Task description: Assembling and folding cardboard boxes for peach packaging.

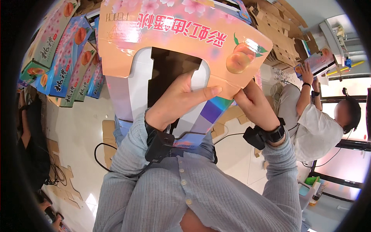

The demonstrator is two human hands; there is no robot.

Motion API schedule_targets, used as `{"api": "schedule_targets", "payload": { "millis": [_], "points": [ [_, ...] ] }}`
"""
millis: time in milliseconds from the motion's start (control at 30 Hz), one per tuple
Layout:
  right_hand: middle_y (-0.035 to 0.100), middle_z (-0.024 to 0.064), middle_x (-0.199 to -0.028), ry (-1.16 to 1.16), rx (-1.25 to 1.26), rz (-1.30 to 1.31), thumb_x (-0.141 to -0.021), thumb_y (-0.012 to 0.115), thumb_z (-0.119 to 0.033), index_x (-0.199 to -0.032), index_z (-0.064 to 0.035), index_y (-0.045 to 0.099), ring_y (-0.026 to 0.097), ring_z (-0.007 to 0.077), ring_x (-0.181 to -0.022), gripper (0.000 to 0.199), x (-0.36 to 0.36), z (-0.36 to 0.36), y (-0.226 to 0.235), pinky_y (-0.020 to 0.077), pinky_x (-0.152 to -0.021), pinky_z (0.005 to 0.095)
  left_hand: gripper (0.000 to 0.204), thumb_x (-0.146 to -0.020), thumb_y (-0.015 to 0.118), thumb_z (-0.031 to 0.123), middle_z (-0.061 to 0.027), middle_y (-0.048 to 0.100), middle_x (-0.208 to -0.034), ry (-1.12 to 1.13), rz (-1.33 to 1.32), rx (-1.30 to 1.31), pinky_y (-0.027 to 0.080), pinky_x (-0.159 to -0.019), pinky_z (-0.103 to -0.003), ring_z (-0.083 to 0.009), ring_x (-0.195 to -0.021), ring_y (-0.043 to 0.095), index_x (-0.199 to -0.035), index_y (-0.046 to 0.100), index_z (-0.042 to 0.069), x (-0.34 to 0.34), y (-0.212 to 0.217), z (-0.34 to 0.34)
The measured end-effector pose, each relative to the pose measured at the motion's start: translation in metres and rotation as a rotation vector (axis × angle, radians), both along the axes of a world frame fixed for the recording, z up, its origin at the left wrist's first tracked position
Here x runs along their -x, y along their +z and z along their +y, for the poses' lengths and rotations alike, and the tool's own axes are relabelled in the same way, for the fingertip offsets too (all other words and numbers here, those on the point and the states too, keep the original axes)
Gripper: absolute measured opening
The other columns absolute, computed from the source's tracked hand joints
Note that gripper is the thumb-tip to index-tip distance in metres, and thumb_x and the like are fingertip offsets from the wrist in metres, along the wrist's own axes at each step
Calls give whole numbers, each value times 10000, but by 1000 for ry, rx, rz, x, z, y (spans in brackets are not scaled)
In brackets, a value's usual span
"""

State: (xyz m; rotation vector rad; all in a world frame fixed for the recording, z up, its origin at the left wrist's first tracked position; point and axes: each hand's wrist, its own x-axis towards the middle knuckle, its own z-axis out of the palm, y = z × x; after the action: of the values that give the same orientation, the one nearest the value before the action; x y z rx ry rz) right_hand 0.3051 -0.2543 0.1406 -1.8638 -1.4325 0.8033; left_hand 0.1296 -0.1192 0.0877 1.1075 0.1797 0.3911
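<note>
Both hands, left [176, 101] and right [256, 105], are clamped on the peach-printed carton [181, 46].

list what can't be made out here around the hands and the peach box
- Left hand, head view: fingertips hidden inside the box's cutout.
- Right hand: fingertips hidden behind the flap edge.
- Peach box: top cut off by the picture's upper edge; inside dark.
- Stacked boxes: bent and cropped by the fisheye rim.

Glossy printed cardboard fruit box [181, 34]
</note>
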Motion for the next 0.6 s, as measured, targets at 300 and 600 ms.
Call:
{"api": "schedule_targets", "payload": {
  "millis": [300, 600],
  "points": [
    [595, 215, -1181, 23, -42, -108, -1033, 462, -158, -1377, 28, 378, 612, 316, -1064, 400, 3, 0, -5, 486, -918, 378, 355, -953, 687, 154, -30, 658, -1209, -12, 12, 27, 467, -966, -292, -98, -1105, 596, -1272, 607, 19, -3, -4, -2],
    [579, 127, -1241, -117, -67, 62, -1050, 429, -144, -1424, 25, 418, 559, 223, -1088, 411, 6, 11, -17, 440, -963, 325, 367, -937, 695, 130, -37, 663, -1199, 139, -13, -79, 471, -973, -296, -115, -1107, 605, -1271, 606, 8, -9, -3, -1]
  ]
}}
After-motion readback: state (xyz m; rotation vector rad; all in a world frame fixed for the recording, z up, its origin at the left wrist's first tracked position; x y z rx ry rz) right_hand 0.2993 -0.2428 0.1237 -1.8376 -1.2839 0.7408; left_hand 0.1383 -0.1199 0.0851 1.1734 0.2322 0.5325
